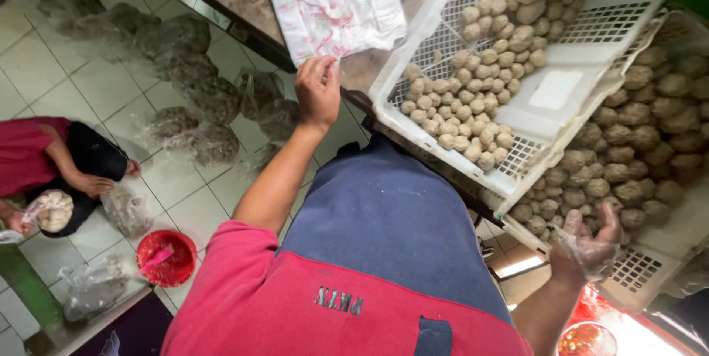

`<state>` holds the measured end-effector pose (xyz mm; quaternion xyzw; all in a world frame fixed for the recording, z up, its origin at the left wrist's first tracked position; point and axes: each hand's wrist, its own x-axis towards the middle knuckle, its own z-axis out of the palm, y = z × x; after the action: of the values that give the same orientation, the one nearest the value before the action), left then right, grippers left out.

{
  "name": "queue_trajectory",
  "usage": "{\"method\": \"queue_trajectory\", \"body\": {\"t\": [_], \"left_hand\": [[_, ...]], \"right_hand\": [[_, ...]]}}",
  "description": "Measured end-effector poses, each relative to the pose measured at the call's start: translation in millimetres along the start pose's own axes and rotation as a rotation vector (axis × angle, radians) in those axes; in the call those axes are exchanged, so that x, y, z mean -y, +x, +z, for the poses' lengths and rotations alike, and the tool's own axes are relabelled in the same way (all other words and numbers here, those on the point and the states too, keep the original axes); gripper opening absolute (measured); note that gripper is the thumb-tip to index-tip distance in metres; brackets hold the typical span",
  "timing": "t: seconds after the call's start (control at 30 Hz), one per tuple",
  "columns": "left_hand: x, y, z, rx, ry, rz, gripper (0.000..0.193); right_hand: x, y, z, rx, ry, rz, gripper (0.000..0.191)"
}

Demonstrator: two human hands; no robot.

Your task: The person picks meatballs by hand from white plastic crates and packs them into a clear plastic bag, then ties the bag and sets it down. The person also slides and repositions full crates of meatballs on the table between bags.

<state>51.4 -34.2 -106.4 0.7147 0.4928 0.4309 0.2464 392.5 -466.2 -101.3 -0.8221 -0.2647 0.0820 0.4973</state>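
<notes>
White floor tiles [44,68] lie below. Left hand [317,91] pinches a plastic bag [332,5]; right hand [591,241], half open, holds clear plastic. Tilted crate [550,116] might spill balls [473,105].

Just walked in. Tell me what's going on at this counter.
A person in a red and blue apron stands over two white crates of pale round balls. Their left hand pinches the edge of a stack of printed plastic bags. Their right hand, wrapped in clear plastic, rests by the lower crate. On the floor, another person holds a filled bag.
</notes>
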Motion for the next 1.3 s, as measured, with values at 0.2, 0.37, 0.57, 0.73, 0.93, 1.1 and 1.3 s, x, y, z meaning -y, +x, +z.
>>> {"method": "queue_trajectory", "body": {"t": [0.2,0.37,0.57,0.73,0.93,1.1,1.3], "left_hand": [[14.2,43.2,-6.3,0.323,0.362,0.467,0.028],[30.3,78.9,8.0,0.375,0.478,0.569,0.028],[47.8,114.1,4.7,0.352,-0.010,0.233,0.019],[41.4,117.5,-12.9,0.459,0.453,1.018,0.005],[25.5,86.9,3.5,0.252,0.678,1.007,0.040],[20.9,88.6,16.7,0.508,0.613,0.629,0.008],[-12.4,85.7,3.0,0.187,0.450,0.525,0.009]], "right_hand": [[-11.7,-23.3,22.5,-0.165,-0.214,-0.125,0.039],[-7.8,-20.6,27.1,-0.137,-0.225,-0.130,0.040],[-14.4,-25.4,30.7,-0.209,-0.239,-0.052,0.040],[-22.6,-22.9,31.1,-0.245,-0.226,-0.011,0.043],[-23.7,-26.2,26.9,-0.230,-0.290,0.025,0.042],[-27.4,-25.8,27.8,-0.237,-0.293,0.020,0.042],[-37.9,-22.7,30.3,-0.249,-0.251,-0.022,0.038]]}}
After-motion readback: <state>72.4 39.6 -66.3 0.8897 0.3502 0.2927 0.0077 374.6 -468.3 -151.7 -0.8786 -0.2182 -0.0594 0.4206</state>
